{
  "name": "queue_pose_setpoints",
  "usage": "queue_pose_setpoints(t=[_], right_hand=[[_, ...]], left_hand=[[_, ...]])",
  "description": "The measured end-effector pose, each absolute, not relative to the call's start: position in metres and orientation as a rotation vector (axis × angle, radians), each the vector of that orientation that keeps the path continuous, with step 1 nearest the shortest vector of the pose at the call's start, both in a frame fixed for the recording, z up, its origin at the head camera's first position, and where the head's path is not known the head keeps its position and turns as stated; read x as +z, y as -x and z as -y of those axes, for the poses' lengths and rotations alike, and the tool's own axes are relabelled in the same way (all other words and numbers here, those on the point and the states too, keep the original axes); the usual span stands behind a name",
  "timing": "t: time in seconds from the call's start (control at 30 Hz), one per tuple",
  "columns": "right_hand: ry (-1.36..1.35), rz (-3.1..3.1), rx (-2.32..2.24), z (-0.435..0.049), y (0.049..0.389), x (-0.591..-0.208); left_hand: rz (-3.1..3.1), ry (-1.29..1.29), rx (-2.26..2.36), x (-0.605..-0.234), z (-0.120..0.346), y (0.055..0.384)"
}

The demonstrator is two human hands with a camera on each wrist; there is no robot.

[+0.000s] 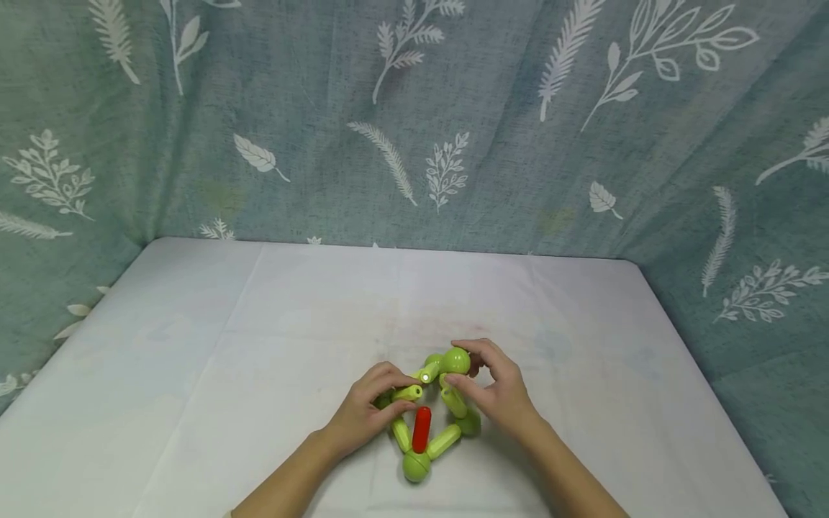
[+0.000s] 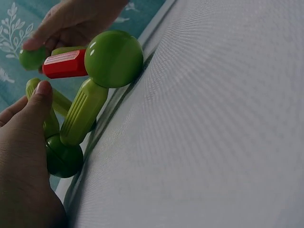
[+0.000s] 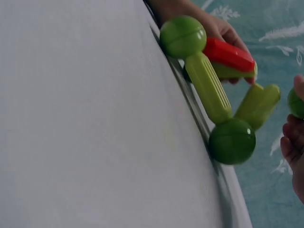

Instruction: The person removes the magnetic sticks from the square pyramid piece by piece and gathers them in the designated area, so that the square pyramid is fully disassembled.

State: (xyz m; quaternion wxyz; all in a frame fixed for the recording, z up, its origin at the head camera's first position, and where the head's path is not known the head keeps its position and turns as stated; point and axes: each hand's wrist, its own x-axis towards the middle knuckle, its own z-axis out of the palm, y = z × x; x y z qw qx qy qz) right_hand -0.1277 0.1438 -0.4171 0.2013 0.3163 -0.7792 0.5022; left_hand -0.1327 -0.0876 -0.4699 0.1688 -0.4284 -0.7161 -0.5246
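Green balls and yellow-green rods form a joined ring on the table, part of a ball-and-rod building set. Its front ball (image 1: 417,466) also carries a red rod (image 1: 422,429) that points upward. My left hand (image 1: 365,404) pinches a yellow-green rod (image 1: 406,393) on the ring's left side, thumb nearest in the left wrist view. Between the thumb and fingers of my right hand (image 1: 497,385) is a green ball (image 1: 456,360) at the back of the ring. Below that hand lies the right corner ball (image 3: 232,141), with rods rising from it. Fingers partly hide the rear joints.
A white cloth covers the table (image 1: 311,309), with slight creases and faint stains. Behind and at the sides hangs a blue-green curtain (image 1: 324,173) with white leaf prints, meeting the table's far edge.
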Motion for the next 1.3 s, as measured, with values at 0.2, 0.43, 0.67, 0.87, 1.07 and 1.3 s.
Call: queue_pose_setpoints(t=[0.2,0.43,0.67,0.87,1.07,1.3], right_hand=[[-0.671,2.286,1.445,-0.157,0.141,-0.423],[-0.431,2.371,1.551,-0.18,0.17,-0.439],[-0.124,2.51,1.537,-0.197,0.203,-0.457],[0.01,2.548,1.528,-0.203,0.225,-0.462],[0.069,2.565,1.493,-0.203,0.247,-0.461],[0.13,2.587,1.469,-0.2,0.265,-0.462]], left_hand=[[2.062,1.193,-1.485,-0.468,0.089,0.13],[2.088,1.176,-1.485,-0.47,0.09,0.131],[2.143,1.136,-1.514,-0.471,0.092,0.129],[2.212,1.084,-1.457,-0.474,0.095,0.132],[2.315,0.94,-1.425,-0.473,0.096,0.134],[2.307,0.911,-1.476,-0.468,0.097,0.135]])
